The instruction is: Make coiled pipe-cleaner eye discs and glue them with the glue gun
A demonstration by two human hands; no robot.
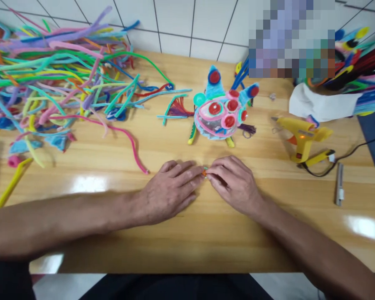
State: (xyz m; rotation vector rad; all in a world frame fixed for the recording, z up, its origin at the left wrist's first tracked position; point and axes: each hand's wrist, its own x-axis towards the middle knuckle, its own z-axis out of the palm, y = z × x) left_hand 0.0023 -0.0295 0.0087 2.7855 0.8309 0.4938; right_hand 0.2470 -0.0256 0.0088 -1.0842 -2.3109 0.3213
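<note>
"Well, where is the small piece?"

"At mid-table, just near of the decorated fuzzy figure (214,108), an orange-and-green piece (204,172) sits between 2 bare hands. The right hand's (236,181) thumb and index finger pinch its right side; the left hand (171,189) lies palm down, fingertips against its left side, though whether they grip it I cannot tell."

"What could go wrong?"

"A slip, chiefly: so small a piece offers scant hold, and uneven pressure from the 2 hands could twist it or flick it away. At right, a yellow glue gun (300,146) shows an orange light (302,136), suggesting power; its nozzle (274,119) may be hot, and a rightward reach might brush it. A snag on the black cord (316,176) could tip it. At left, a loose pink stem (133,146) lies near the left hand, where a sweeping forearm (81,218) could drag it."

"And what escapes the camera?"

"Fingers cover most of the piece, so its shape is unclear. Pixelation (292,37) masks a block at the far right, and the left edge crops the heap of fuzzy stems (50,71). The slim silver tool (339,183) at right is too indistinct to identify."
</note>
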